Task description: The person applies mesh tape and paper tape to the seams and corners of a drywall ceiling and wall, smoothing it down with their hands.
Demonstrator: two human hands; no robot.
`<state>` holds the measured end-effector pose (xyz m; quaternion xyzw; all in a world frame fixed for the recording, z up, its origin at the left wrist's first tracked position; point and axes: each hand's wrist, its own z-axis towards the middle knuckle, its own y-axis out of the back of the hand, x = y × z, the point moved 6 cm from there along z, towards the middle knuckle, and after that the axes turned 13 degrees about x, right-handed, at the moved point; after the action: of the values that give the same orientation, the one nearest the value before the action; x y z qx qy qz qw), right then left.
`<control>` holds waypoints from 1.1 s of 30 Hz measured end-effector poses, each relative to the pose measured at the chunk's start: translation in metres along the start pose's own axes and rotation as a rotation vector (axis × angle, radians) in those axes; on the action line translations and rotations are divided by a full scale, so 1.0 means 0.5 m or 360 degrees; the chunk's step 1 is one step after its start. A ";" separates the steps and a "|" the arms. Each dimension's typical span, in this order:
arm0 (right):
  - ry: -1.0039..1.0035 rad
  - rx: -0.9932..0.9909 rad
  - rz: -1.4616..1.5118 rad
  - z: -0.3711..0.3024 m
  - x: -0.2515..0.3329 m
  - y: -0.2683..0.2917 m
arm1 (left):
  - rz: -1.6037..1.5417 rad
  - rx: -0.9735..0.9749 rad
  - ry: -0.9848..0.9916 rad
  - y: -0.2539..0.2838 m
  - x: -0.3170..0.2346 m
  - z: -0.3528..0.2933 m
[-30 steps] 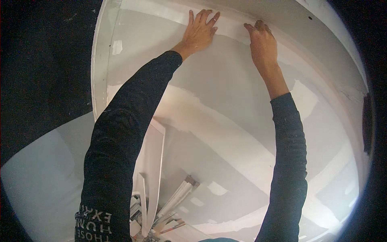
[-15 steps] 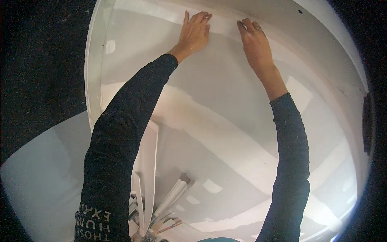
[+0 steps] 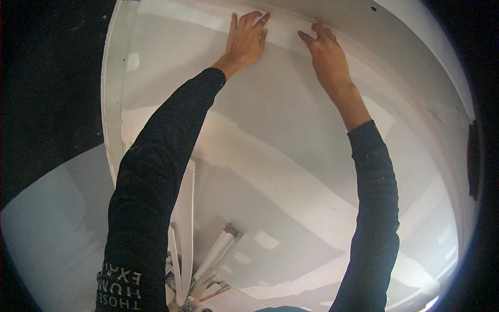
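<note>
Both my arms, in dark long sleeves, stretch up to the joint where a grey-and-white patched wall (image 3: pixel 275 109) meets the ceiling (image 3: pixel 410 57). My left hand (image 3: pixel 246 41) lies against the wall's whitish top band (image 3: pixel 200 18), fingers spread, with a small light spot between the fingertips that I cannot make out. To its right, my right hand (image 3: pixel 326 54) touches the same joint with its fingertips. Its thumb stands apart from the fingers, a ring shows on one finger, and no held object is visible. A short stretch of the joint shows between the hands.
Below lean long white strips (image 3: pixel 215 252) and a tall white panel (image 3: pixel 186 229), among jumbled offcuts (image 3: pixel 210 291). The wall ends at a vertical edge (image 3: pixel 106 104) on the left, beside a dark area (image 3: pixel 52 93). A small dark hole (image 3: pixel 373 9) marks the ceiling.
The view has shifted slightly, so the wall and offcuts sit further left. My right thumb has spread away from the fingers, which were closer together before. My left hand remains at the joint.
</note>
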<state>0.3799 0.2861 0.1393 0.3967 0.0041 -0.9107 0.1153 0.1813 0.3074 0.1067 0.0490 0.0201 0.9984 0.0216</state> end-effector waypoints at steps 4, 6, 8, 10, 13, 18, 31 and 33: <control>-0.0088 0.0226 0.0174 -0.009 -0.037 0.012 | -0.0071 0.0009 -0.0051 -0.008 0.003 0.002; -0.0096 0.0283 0.0197 -0.013 -0.046 -0.001 | -0.0028 0.0107 -0.0224 -0.021 -0.012 -0.003; 0.0046 -0.0179 0.0059 -0.021 -0.044 0.010 | -0.0040 0.0078 -0.0215 -0.026 -0.017 -0.002; -0.0005 -0.0112 0.0112 -0.025 -0.051 0.002 | -0.0056 0.0049 -0.0203 -0.029 -0.022 -0.003; -0.0105 0.0039 0.0181 -0.035 -0.062 0.001 | -0.0067 0.0008 -0.0137 -0.029 -0.037 -0.008; -0.0203 0.0104 0.0054 -0.053 -0.069 0.023 | -0.0116 -0.0035 -0.0069 -0.009 -0.059 -0.010; 0.0344 0.0004 0.0109 -0.113 0.022 0.054 | -0.0206 -0.0025 -0.0138 -0.020 -0.071 -0.008; 0.0399 -0.0002 0.0070 -0.115 0.031 0.050 | -0.0202 -0.0040 -0.0143 -0.016 -0.071 -0.009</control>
<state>0.4166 0.2643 0.0910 0.5074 0.0105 -0.8512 0.1341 0.2164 0.3136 0.0985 0.0921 0.0097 0.9920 0.0862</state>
